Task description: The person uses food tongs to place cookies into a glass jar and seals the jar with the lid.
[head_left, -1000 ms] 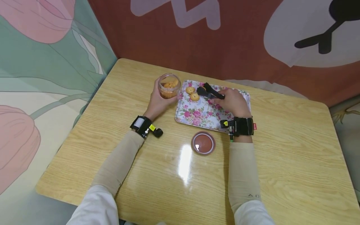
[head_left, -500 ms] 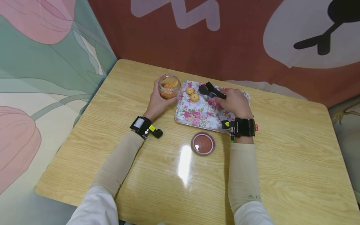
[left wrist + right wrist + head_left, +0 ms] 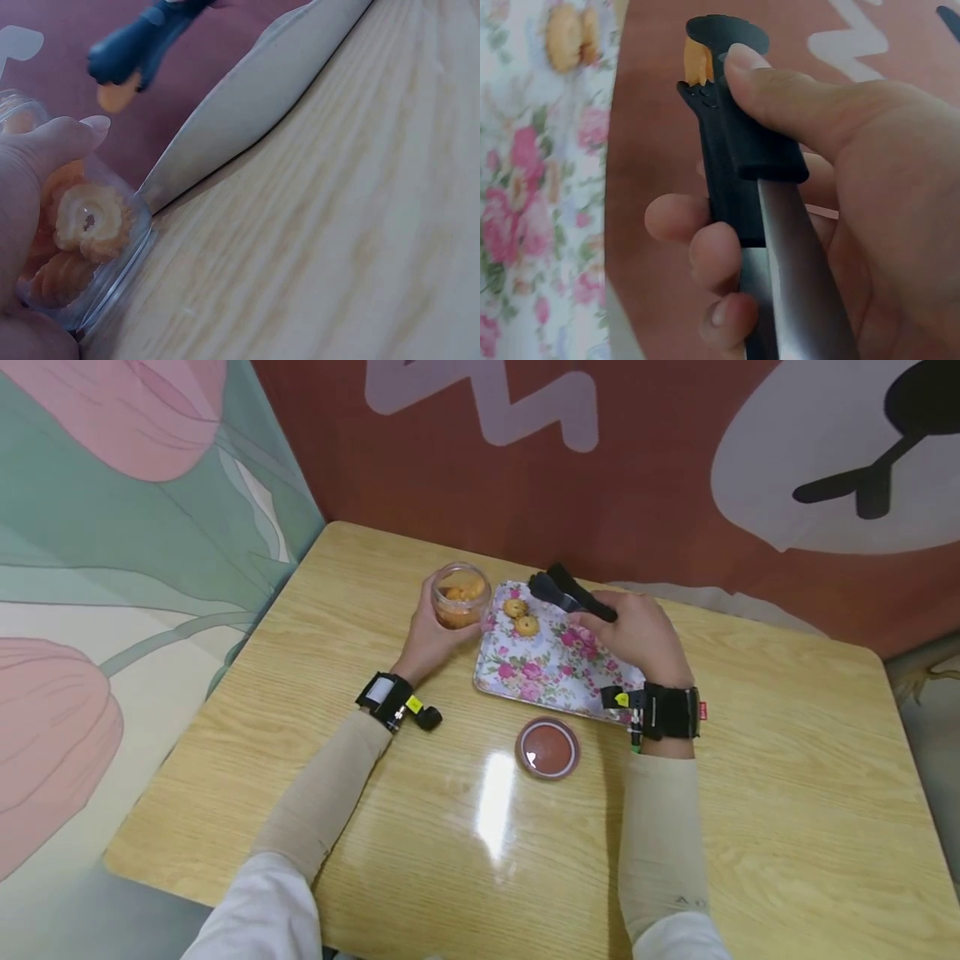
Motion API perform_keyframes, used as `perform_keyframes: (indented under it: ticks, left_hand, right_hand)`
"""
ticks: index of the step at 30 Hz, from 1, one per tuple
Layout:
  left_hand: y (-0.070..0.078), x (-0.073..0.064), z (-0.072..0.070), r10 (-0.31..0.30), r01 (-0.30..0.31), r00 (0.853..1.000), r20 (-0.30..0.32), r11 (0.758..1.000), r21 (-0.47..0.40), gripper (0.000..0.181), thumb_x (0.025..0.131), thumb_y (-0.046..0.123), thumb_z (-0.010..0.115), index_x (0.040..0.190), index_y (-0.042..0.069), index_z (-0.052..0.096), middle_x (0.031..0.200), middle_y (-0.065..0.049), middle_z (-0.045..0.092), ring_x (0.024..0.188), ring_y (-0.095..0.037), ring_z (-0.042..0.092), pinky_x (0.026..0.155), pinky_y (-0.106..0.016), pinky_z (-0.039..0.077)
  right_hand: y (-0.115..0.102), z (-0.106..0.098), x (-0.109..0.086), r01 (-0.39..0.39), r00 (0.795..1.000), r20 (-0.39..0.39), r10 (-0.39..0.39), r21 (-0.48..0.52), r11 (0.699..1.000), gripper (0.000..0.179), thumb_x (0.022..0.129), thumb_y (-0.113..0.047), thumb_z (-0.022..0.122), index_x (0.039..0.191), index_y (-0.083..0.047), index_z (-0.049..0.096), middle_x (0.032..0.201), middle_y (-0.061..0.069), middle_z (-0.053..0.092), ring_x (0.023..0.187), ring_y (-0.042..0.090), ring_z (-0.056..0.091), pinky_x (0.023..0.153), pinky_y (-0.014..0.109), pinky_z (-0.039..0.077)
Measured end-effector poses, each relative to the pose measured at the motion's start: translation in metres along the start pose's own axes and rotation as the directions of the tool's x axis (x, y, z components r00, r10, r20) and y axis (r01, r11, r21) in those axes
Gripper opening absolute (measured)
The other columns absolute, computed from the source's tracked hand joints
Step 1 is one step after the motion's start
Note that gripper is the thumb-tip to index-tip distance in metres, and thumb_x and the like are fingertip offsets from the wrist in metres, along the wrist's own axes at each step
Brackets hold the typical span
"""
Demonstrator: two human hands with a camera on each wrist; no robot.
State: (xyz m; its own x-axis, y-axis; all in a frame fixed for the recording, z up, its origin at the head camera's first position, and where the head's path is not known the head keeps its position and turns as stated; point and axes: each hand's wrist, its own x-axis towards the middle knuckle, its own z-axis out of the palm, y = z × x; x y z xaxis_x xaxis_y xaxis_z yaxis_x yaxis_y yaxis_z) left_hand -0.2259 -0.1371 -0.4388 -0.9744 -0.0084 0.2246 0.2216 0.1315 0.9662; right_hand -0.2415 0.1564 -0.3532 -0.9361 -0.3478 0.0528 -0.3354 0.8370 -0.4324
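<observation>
My left hand (image 3: pixel 438 635) grips a clear open jar (image 3: pixel 450 620) with several cookies inside, beside the tray's left edge. In the left wrist view the jar's base touches the wood, and a ring-shaped cookie (image 3: pixel 90 217) shows through its wall. My right hand (image 3: pixel 641 631) holds black-tipped metal tongs (image 3: pixel 573 593) above the far part of the floral tray (image 3: pixel 525 668). Between the tong tips a cookie (image 3: pixel 697 61) is pinched, seen clearly in the right wrist view. Two cookies (image 3: pixel 527 626) lie on the tray near its left side.
A round reddish lid (image 3: pixel 548 749) lies on the wooden table (image 3: pixel 420 827) in front of the tray. A painted wall (image 3: pixel 480 502) stands right behind the table's far edge, and another wall (image 3: pixel 165 568) borders its left side.
My right hand has raised the tongs from the tray, and the cookie that lay under their tips has come up with them. My left hand keeps its hold on the jar.
</observation>
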Motion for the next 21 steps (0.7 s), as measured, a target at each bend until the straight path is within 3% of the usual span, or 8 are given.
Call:
perform_keyframes:
  ticks: [6,12,15,17,21]
  left_hand:
    - [-0.002,0.002,-0.002,0.011,-0.011,1.000,-0.004,1.000,0.026,0.097,0.068,0.009,0.084,0.143,0.025,0.024,0.141,-0.018,0.037,0.123,-0.015,0.038,0.105,-0.043,0.034]
    - [-0.005,0.002,-0.003,0.030,-0.030,1.000,-0.010,0.999,0.016,0.096,0.068,0.010,0.084,0.142,0.026,0.026,0.141,-0.018,0.038,0.123,-0.015,0.038,0.105,-0.043,0.034]
    - [-0.006,0.003,-0.004,0.039,-0.039,0.999,-0.007,0.999,0.007,0.096,0.067,0.009,0.084,0.142,0.026,0.026,0.140,-0.018,0.038,0.123,-0.015,0.039,0.105,-0.042,0.034]
    - [-0.007,0.003,-0.004,0.044,-0.044,0.999,-0.007,0.999,0.003,0.096,0.067,0.008,0.084,0.142,0.026,0.026,0.140,-0.019,0.039,0.122,-0.015,0.039,0.104,-0.042,0.035]
    - [-0.006,0.004,-0.005,0.046,-0.046,0.999,-0.013,0.999,0.007,0.096,0.067,0.006,0.084,0.141,0.027,0.027,0.140,-0.019,0.038,0.121,-0.016,0.041,0.104,-0.042,0.036]
  right_hand:
    - [-0.018,-0.007,0.003,0.135,0.988,-0.079,-0.134,0.012,0.991,0.058,0.087,-0.051,0.059,0.128,-0.010,0.058,0.120,0.013,0.060,0.097,0.028,0.053,0.082,0.053,0.049]
    - [-0.041,-0.007,0.013,0.312,0.936,-0.159,-0.314,-0.039,0.949,0.047,0.084,-0.041,0.068,0.122,-0.014,0.063,0.125,0.007,0.057,0.103,0.025,0.050,0.086,0.050,0.047]
    - [-0.051,-0.006,0.016,0.337,0.928,-0.142,-0.345,-0.080,0.938,0.041,0.085,-0.043,0.067,0.113,-0.012,0.066,0.101,0.007,0.064,0.081,0.022,0.054,0.067,0.043,0.049]
    - [-0.058,-0.004,0.018,0.336,0.931,-0.114,-0.347,-0.106,0.936,0.040,0.086,-0.047,0.063,0.105,-0.012,0.066,0.082,0.006,0.062,0.066,0.021,0.052,0.054,0.038,0.044]
    - [-0.070,-0.003,0.023,0.328,0.940,-0.050,-0.337,-0.141,0.934,0.047,0.087,-0.058,0.054,0.097,-0.013,0.062,0.062,0.004,0.052,0.053,0.020,0.047,0.045,0.034,0.035]
